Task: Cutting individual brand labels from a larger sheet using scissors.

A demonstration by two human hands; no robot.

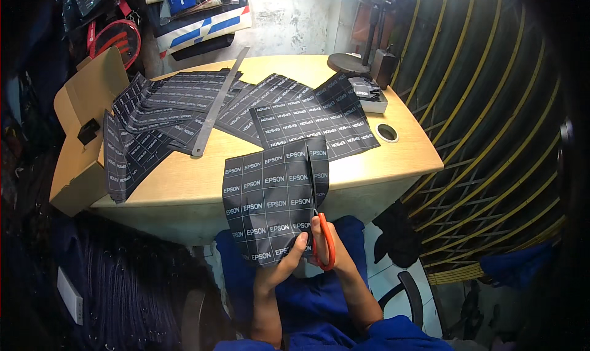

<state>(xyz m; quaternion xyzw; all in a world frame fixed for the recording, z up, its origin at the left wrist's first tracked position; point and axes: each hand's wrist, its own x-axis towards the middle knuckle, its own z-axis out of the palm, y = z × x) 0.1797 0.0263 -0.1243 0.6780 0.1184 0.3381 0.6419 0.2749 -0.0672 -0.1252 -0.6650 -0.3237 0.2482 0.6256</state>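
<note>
A dark sheet printed with rows of white lettering and thin lines is held up over my lap, in front of the table edge. My left hand pinches its lower right part, thumb on top. Scissors with orange-red handles are in my right hand, fingers through the loops. Their dark blades run up the sheet near its right side, with a narrow strip to the right of them. Whether the sheet is cloth or thin plastic I cannot tell.
On the wooden table lie several similar dark sheets, with a steel ruler across some. A tape roll sits near the right edge. An open cardboard box stands left; a black stand stands at the back right.
</note>
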